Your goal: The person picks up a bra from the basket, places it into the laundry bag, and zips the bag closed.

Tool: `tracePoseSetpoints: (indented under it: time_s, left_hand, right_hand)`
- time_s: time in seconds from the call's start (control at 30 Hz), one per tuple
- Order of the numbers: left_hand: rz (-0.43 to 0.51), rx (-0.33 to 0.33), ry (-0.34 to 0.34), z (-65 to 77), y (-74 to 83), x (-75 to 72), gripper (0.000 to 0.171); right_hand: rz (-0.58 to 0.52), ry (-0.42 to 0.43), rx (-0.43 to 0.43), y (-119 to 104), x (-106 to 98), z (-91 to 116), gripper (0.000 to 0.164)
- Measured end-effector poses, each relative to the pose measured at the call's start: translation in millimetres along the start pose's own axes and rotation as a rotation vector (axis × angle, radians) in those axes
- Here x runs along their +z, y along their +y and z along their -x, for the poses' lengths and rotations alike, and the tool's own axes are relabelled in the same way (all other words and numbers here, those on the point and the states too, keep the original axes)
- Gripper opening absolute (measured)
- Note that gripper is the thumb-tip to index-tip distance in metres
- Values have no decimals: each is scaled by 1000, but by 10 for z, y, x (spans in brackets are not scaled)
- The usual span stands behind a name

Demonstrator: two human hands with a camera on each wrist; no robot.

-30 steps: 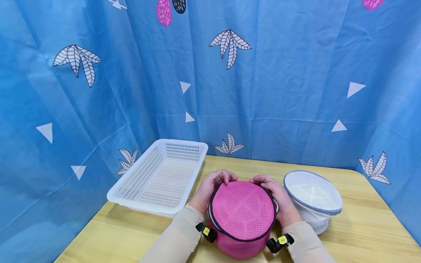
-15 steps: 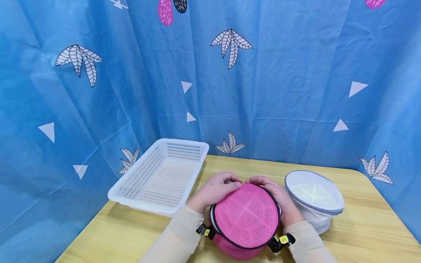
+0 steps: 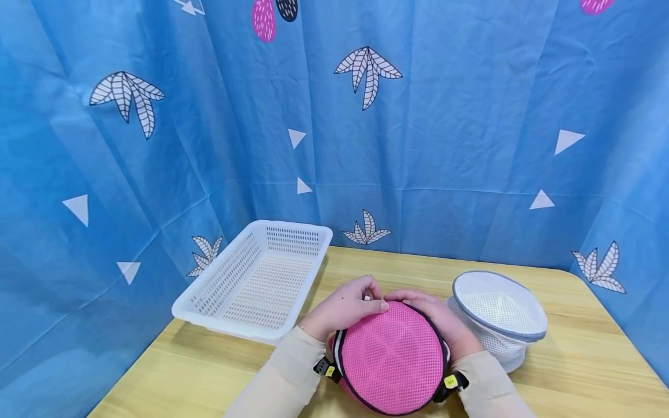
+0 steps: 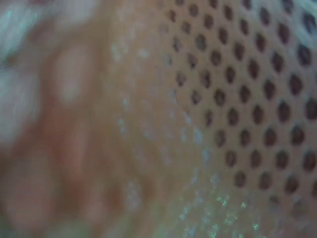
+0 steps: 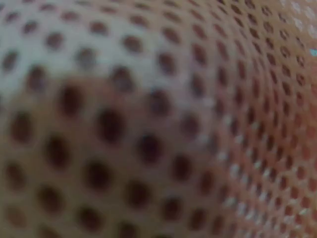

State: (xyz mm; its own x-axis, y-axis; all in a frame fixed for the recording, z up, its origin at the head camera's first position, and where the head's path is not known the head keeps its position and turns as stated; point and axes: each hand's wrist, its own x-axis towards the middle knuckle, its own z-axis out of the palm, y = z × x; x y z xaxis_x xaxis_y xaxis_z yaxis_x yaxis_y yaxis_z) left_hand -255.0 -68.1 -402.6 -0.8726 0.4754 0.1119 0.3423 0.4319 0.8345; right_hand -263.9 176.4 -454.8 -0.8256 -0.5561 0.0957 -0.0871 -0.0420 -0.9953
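Observation:
A round pink mesh laundry bag [image 3: 392, 357] with a black-edged top stands on the table in the head view, its lid tilted toward me. My left hand [image 3: 347, 307] pinches the far rim, thumb on the pink mesh and index finger curled behind it. A small white bit [image 3: 367, 298] shows by those fingers; its kind is unclear. Round the far right of the rim, my right hand [image 3: 436, 316] grips the bag, its fingertips close to the left thumb. Mesh [image 4: 262, 99] fills much of the left wrist view, blurred, and mesh [image 5: 109, 139] covers the right wrist view.
Beside my right hand stands a white mesh laundry bag [image 3: 499, 305] with a grey-blue rim. A white perforated plastic basket [image 3: 183, 310] sits on the left of the wooden table [image 3: 580, 348]. Blue patterned curtain [image 3: 460, 133] encloses the back and sides.
My left hand has shifted from the bag's left side to the far rim, thumb now on top. The right fingers slid left along the rim, and the lid tipped further toward me.

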Motion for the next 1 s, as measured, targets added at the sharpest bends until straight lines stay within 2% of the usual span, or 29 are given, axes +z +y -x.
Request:
tracePoseSetpoints:
  time_s: [0.17,0.3,0.53,0.73,0.87,1.0]
  left_hand:
    - [4,19,5,5,13,-9,18]
    - [-9,26,1,7,17,-16,13]
    - [-19,20,-33,11,-20,-27,11]
    - [-28,5,-65,5,-38,-44,13]
    - [8,-24,-39,-4,-38,-46,13]
    - [55,-43,44,-9,-37,-65,17]
  right_hand:
    - [-89,-112,-19,-2,3,9,44]
    - [-137,-96,-6,6,12,13,37]
    - [-92,-29,19,-1,41,-30,24]
    - [31,50,-42,-37,63,-68,17]
    - [116,136,-39,-73,83,-71,23]
    - [76,230,-42,-91,106,-59,25]
